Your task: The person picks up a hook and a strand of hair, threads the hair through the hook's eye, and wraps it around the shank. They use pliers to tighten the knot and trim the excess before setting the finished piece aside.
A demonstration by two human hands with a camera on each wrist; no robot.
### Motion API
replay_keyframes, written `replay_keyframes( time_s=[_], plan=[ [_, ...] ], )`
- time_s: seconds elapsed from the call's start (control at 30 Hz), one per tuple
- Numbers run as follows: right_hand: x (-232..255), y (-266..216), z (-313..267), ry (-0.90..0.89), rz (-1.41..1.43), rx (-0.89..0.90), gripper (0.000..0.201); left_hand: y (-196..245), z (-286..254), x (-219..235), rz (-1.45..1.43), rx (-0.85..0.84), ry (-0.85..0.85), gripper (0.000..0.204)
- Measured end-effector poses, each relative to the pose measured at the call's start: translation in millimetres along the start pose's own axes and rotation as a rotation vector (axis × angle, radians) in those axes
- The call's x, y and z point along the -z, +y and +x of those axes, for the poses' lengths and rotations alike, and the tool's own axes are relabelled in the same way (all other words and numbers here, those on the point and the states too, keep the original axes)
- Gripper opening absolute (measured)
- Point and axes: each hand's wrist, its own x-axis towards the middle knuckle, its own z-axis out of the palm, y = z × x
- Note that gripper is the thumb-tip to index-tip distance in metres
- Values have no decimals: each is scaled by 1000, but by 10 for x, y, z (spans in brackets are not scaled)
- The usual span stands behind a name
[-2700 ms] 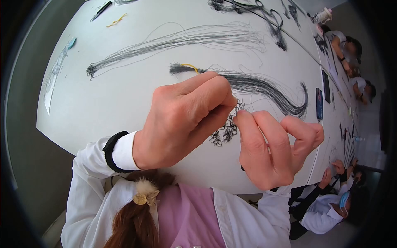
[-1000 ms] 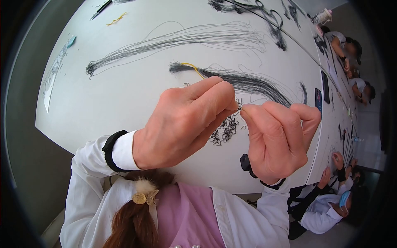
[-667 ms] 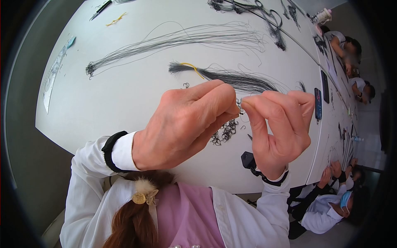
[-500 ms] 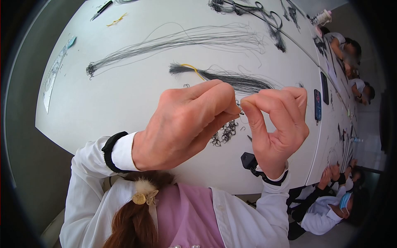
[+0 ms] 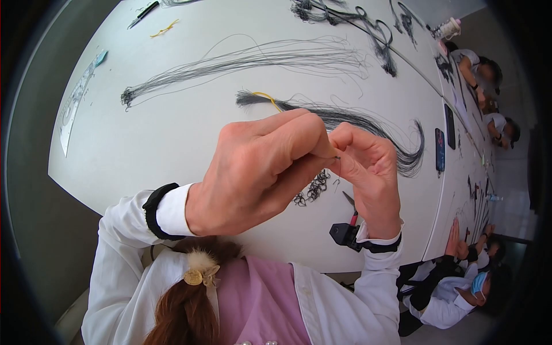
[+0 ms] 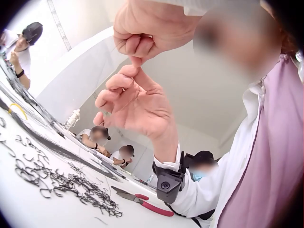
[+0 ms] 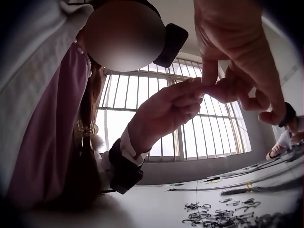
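Nearest the body, the left hand (image 5: 259,172) and the right hand (image 5: 368,172) are raised above the white table (image 5: 172,138), fingertips brought together. A small dark hook (image 5: 337,158) is pinched at that meeting point; the left grip is closed on it between thumb and forefinger, and the right grip is closed narrowly against the same spot, thumb to forefinger, with the other fingers loosely curled. The hook is held in the air, clear of the table.

Directly beneath the hands, a pile of small hooks (image 5: 313,190) is spread on the table, and red-handled pliers (image 6: 142,202) are laid just beside it, nearer the right wrist. Farther off, a black strand bundle (image 5: 356,121) tied with a yellow band (image 5: 265,96) is stretched across the table. Beyond it, a thinner fan of strands (image 5: 241,60) is laid out.
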Motion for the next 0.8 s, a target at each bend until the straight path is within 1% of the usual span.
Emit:
replay_keyframes(
  time_s=[0.1, 0.17, 0.2, 0.27, 0.3, 0.37, 0.4, 0.47, 0.5, 0.57, 0.7, 0.77, 0.8],
  plan=[
    [-3, 19, 0, -8, 10, 5, 7, 4, 2, 17, -27, 43, -39, 10],
    [-21, -1, -7, -3, 31, -43, 8, 16, 2, 25, -104, 140, -71, 9],
    [-37, -19, 0, -4, 30, -43, 8, 18, 5, 28, -104, 139, -71, 9],
    [-72, -70, 16, 177, -199, 70, 9, 20, 12, 34, -87, 133, -58, 10],
    [-66, -86, 10, 176, -199, 71, 9, 18, 13, 33, -87, 133, -57, 10],
    [-43, -118, -19, 262, -322, 284, 11, 9, 11, 28, -109, 139, -21, 9],
    [-47, -137, -28, 261, -322, 284, 11, 4, 11, 28, -108, 139, -20, 9],
    [-51, -168, -49, 239, -594, 395, 13, -2, 11, 23, -87, 119, -14, 8],
    [-55, -157, -54, 242, -593, 393, 13, 3, 6, 16, -88, 120, -18, 8],
    [-71, -125, -57, 273, -688, 446, 12, 9, -3, 5, -73, 110, -23, 9],
    [-75, -152, -70, 277, -715, 451, 10, 4, 8, 2, -45, 66, -23, 10],
    [-66, -154, -71, 275, -754, 475, 11, 24, 21, 17, -52, 127, -59, 10],
    [-64, -158, -71, 276, -754, 476, 11, 38, 28, 29, -52, 127, -58, 10]
  ],
)
